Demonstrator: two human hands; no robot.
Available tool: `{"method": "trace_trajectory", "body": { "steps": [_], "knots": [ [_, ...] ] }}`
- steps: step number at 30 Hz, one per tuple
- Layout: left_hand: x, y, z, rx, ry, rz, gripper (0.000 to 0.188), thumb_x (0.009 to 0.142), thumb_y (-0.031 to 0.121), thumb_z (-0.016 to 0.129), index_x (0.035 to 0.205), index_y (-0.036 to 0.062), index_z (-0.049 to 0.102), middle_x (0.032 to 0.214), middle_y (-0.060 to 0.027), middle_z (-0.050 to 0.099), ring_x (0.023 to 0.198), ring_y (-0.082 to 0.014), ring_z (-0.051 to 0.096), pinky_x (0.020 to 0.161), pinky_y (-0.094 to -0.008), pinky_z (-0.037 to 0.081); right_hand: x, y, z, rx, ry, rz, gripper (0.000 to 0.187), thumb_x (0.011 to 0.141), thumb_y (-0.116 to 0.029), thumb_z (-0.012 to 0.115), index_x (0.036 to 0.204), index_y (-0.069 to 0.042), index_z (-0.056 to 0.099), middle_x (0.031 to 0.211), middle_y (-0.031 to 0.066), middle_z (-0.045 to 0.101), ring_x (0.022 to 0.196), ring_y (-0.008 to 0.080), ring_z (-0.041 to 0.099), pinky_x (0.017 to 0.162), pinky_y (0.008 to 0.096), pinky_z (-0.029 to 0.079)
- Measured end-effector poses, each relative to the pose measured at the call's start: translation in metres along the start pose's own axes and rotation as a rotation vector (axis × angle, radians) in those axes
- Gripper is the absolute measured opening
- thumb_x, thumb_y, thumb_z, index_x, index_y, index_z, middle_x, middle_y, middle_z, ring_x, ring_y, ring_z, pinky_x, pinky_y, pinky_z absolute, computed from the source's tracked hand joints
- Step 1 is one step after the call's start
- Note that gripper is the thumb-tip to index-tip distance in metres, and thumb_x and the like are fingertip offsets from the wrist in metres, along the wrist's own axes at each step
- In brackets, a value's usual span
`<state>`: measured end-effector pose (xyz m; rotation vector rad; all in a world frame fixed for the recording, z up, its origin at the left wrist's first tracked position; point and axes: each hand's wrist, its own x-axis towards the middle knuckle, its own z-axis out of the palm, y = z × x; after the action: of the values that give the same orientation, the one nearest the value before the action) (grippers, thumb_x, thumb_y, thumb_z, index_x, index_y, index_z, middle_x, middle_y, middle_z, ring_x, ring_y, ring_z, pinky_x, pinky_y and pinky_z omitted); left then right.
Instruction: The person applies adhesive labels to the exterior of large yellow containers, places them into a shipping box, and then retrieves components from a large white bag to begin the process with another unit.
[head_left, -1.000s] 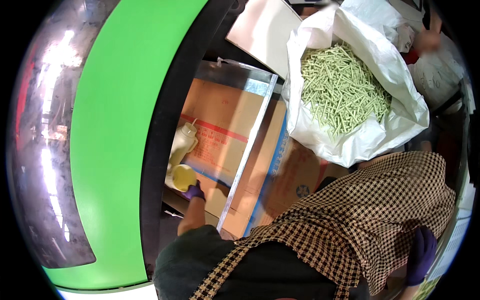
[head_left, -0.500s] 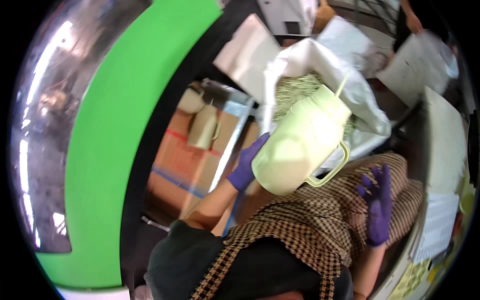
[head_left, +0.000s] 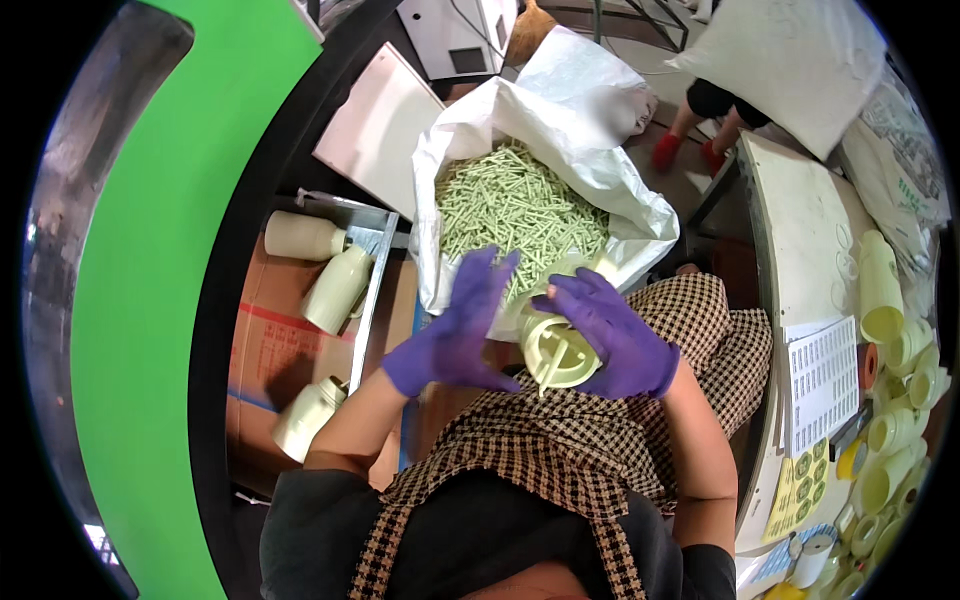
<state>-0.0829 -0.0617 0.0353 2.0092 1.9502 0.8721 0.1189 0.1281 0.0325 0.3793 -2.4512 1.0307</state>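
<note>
Facing the open white bag (head_left: pixel 647 222), you have a pale green jug (head_left: pixel 558 350) at its near edge, ringed end toward you, long axis seemingly running bagward; your right grip (head_left: pixel 622 342) curls around its right side; your left hand (head_left: pixel 452 328), spread, apparently empty, hovers just left.

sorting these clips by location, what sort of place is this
Probably a factory workshop: a large green machine panel stands at the left, a white sack holds a heap of small pale green sticks, and several similar pale jugs lie on cardboard.
</note>
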Motion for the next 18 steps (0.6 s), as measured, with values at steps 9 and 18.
{"method": "trace_trajectory", "body": {
  "steps": [9, 18],
  "knots": [
    [0.022, 0.021, 0.063, -0.075, 0.316, 0.043, 0.128, 0.062, 0.036, 0.096, 0.154, -0.0141, 0.023, 0.129, -0.0215, 0.065, 0.117, -0.0361, 0.062, 0.099, -0.0469, 0.045, -0.06, -0.028, 0.025, -0.628, 0.573, 0.346, 0.09, 0.068, -0.02, 0.09, 0.148, -0.011, 0.048, 0.143, 0.0244, 0.051, 0.124, 0.0402, 0.058, 0.099, 0.0464, 0.052],
    [0.034, 0.059, 0.09, 0.059, 0.421, 0.157, 0.092, 0.067, 0.037, 0.088, 0.133, -0.0124, 0.048, 0.115, -0.0194, 0.065, 0.103, -0.0376, 0.062, 0.101, -0.0498, 0.043, -0.07, -0.051, 0.08, -0.597, 0.351, 0.498, 0.073, 0.076, -0.025, 0.077, 0.144, -0.021, 0.052, 0.122, 0.0073, 0.063, 0.074, 0.0213, 0.068, 0.06, 0.0342, 0.055]
  ]
}}
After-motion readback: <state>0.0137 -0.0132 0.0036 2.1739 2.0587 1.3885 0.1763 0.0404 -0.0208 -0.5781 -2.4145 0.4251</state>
